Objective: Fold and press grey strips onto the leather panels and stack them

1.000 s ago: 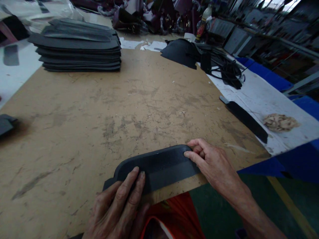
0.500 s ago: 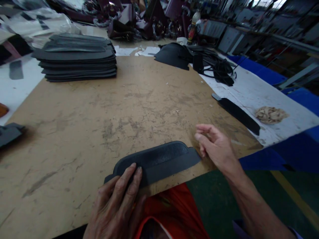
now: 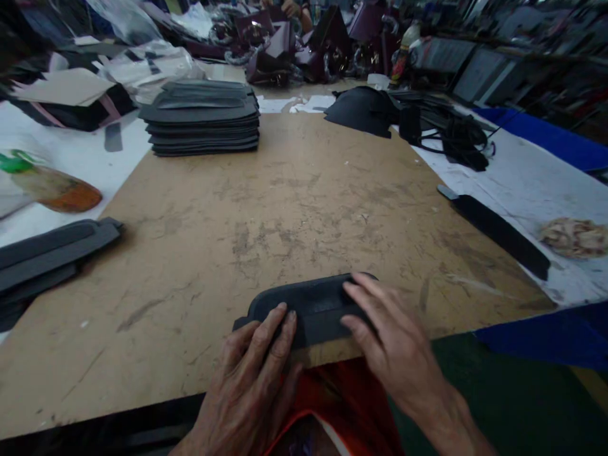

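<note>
A black leather-like panel [image 3: 318, 307] with a raised, rounded upper part lies flat near the front edge of the brown work board [image 3: 304, 202]. My left hand [image 3: 256, 367] rests on the panel's left part, its fingers stretched out and pressing down from above. On the right end lies my right hand [image 3: 389, 335], fingers spread, with the thumb apart near the lower edge and the fingertips on the raised part. That hand is slightly blurred. Both hands cover portions of the panel, including most of its right end.
A stack of black panels [image 3: 204, 120] stands at the back left, with more panels [image 3: 52, 253] at the left edge beside a green-capped bottle [image 3: 57, 183]. Black pieces [image 3: 361, 111] lie back right. A dark strip [image 3: 498, 231] and a crumpled beige bundle [image 3: 574, 237] are at right.
My right hand has come down from beside the panel onto its right end. My left hand stays on the panel. The view has swung left, showing more of the table's left side.
</note>
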The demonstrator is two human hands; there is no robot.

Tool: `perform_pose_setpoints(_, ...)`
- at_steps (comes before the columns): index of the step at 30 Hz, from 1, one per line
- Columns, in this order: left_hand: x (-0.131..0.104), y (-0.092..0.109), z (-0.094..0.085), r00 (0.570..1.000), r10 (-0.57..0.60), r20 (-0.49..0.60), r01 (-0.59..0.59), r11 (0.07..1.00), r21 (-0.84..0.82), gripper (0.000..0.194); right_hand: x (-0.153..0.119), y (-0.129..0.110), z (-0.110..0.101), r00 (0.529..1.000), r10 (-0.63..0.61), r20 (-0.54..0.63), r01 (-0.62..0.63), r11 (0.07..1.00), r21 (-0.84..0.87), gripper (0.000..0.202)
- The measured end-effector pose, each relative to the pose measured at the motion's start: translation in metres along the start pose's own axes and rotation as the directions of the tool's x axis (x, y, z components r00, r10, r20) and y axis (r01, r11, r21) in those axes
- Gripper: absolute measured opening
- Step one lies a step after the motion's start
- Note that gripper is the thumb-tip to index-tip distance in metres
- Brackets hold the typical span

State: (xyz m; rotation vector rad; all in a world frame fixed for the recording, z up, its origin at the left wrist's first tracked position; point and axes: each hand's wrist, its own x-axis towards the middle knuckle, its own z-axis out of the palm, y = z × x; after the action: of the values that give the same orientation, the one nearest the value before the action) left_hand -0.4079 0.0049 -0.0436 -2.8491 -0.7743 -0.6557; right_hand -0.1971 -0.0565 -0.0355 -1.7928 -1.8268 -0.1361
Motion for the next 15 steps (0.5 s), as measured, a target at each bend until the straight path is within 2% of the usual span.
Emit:
perform_pose_setpoints(2, -0.003, 0.002, -0.001, 0.999, -0.044, 0.009, 0.044, 0.998, -0.034, 0.038, -0.007, 0.017, -0.002, 0.991, 0.083, -0.103, -0.086, 0.996, -0.021, 0.029)
perform_pose_setpoints(3, -0.004, 0.003, -0.002, 0.998, -0.058, 0.033, 0.059, 0.998, -0.038, 0.038, -0.01, 0.024, -0.003, 0.989, 0.09, -0.113, -0.095, 0.995, -0.037, 0.028)
perform_pose_setpoints(8, -0.009, 0.008, -0.005, 0.98, -0.073, 0.185, 0.073, 0.997, 0.007, 0.044, -0.017, 0.039, 0.001, 0.999, -0.025, -0.04, 0.019, 0.99, -0.138, 0.031)
perform_pose_setpoints(15, -0.014, 0.008, -0.004, 0.993, -0.103, 0.066, 0.104, 0.995, -0.012, 0.041, -0.014, 0.048, -0.002, 0.986, -0.166, -0.004, 0.162, 0.964, -0.209, 0.04)
